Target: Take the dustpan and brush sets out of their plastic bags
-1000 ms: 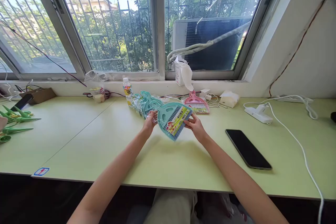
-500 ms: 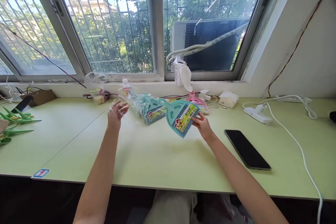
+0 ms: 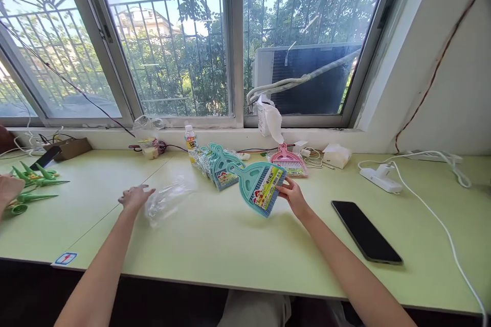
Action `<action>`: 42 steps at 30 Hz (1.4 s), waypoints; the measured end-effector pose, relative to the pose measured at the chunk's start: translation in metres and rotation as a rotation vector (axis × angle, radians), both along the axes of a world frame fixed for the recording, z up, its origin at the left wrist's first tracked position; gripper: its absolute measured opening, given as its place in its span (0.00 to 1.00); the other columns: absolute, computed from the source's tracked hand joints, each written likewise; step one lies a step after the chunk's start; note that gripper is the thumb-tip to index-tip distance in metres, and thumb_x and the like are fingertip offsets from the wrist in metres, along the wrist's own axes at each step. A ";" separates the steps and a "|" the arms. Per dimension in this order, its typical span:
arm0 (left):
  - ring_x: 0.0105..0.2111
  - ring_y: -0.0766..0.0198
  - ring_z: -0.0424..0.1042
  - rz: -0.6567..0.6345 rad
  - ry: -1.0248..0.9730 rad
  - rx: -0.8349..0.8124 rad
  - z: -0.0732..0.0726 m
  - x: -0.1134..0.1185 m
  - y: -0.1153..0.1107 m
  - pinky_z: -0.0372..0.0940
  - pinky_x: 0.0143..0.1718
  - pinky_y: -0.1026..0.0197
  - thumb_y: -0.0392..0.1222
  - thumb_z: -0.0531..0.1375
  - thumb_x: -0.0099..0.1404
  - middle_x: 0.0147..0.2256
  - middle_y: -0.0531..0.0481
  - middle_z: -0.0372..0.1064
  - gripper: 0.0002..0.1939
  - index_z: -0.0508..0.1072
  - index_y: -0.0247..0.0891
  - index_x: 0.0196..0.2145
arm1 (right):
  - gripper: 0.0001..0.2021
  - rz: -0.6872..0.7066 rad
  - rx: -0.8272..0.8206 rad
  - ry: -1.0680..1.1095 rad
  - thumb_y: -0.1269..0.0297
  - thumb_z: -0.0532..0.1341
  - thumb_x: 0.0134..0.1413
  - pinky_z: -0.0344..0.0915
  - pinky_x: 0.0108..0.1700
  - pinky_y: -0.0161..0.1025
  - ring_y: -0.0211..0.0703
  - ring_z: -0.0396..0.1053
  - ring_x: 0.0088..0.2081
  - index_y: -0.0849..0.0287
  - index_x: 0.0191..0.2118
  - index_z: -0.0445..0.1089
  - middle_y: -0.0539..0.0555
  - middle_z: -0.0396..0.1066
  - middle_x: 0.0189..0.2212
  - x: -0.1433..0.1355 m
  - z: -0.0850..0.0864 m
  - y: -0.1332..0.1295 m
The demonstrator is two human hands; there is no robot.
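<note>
My right hand (image 3: 294,198) grips the lower right edge of a teal dustpan and brush set (image 3: 261,187), held tilted above the table with its yellow label facing me. Fingers spread, my left hand (image 3: 135,198) is over the table at the left. Just right of it is a crumpled clear plastic bag (image 3: 169,200); whether the fingertips touch it I cannot tell. Behind the held set lie several more teal dustpan sets (image 3: 225,168), some in clear wrapping. A pink dustpan set (image 3: 287,163) lies farther back, right of them.
A black phone (image 3: 366,231) lies at the right, with a white power strip (image 3: 380,181) and cable beyond it. Along the window stand a bottle (image 3: 191,142) and a cup (image 3: 149,148). Green plastic pieces (image 3: 40,181) and another person's hand (image 3: 8,189) are at the far left.
My left hand has moved left and nearer me, and the clear plastic bag now shows beside it. My right hand keeps its hold on the dustpan set. The view has tilted up slightly.
</note>
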State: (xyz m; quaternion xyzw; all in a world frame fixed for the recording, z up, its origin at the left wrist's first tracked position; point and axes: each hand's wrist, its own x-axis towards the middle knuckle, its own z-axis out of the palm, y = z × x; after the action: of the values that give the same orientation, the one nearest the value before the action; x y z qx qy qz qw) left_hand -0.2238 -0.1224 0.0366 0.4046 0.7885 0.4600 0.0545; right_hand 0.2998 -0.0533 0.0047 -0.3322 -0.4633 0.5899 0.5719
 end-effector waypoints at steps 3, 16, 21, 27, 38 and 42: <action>0.65 0.31 0.39 0.152 0.242 0.061 0.021 0.026 0.004 0.54 0.52 0.31 0.46 0.63 0.55 0.57 0.33 0.60 0.19 0.72 0.36 0.44 | 0.27 -0.008 0.008 0.020 0.61 0.74 0.33 0.73 0.42 0.44 0.45 0.76 0.35 0.56 0.44 0.70 0.52 0.79 0.35 0.002 0.002 0.001; 0.34 0.59 0.74 -1.086 -0.649 -0.049 -0.026 0.312 0.058 0.69 0.31 0.59 0.58 0.58 0.62 0.40 0.44 0.74 0.28 0.64 0.38 0.54 | 0.25 -0.055 -0.001 0.014 0.61 0.72 0.34 0.72 0.42 0.42 0.44 0.75 0.36 0.55 0.44 0.69 0.51 0.78 0.36 0.010 0.000 0.008; 0.27 0.62 0.72 -0.949 -0.795 0.046 -0.051 0.315 0.061 0.66 0.23 0.63 0.52 0.62 0.58 0.32 0.48 0.71 0.25 0.63 0.36 0.49 | 0.26 -0.032 -0.070 -0.060 0.54 0.66 0.44 0.73 0.40 0.44 0.45 0.76 0.34 0.51 0.52 0.64 0.50 0.77 0.33 0.009 -0.005 0.011; 0.25 0.64 0.71 -0.783 -0.866 0.054 -0.049 0.303 0.054 0.67 0.23 0.63 0.46 0.61 0.60 0.30 0.50 0.70 0.16 0.65 0.36 0.43 | 0.30 0.098 -0.095 -0.059 0.40 0.57 0.52 0.75 0.38 0.49 0.51 0.76 0.40 0.50 0.57 0.60 0.55 0.76 0.42 -0.008 -0.010 0.003; 0.22 0.67 0.65 -0.733 -0.779 0.156 -0.044 0.301 0.053 0.62 0.20 0.65 0.53 0.61 0.56 0.26 0.54 0.63 0.22 0.68 0.35 0.42 | 0.16 -0.369 -0.120 -0.493 0.69 0.69 0.37 0.71 0.39 0.49 0.54 0.75 0.36 0.59 0.38 0.74 0.59 0.77 0.32 0.058 -0.015 0.042; 0.25 0.67 0.64 -0.689 -0.746 0.181 -0.043 0.299 0.055 0.59 0.23 0.67 0.55 0.58 0.57 0.28 0.53 0.64 0.20 0.69 0.35 0.37 | 0.22 -0.697 -0.029 -1.145 0.70 0.57 0.54 0.66 0.46 0.48 0.57 0.72 0.48 0.56 0.56 0.69 0.63 0.75 0.45 0.111 -0.009 0.043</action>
State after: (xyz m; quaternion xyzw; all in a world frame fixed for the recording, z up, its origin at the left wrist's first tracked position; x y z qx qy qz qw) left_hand 0.0750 -0.0672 -0.0061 0.4524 0.4936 0.5948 0.4449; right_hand 0.4104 -0.0098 -0.0039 -0.7304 -0.5514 0.1076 0.3885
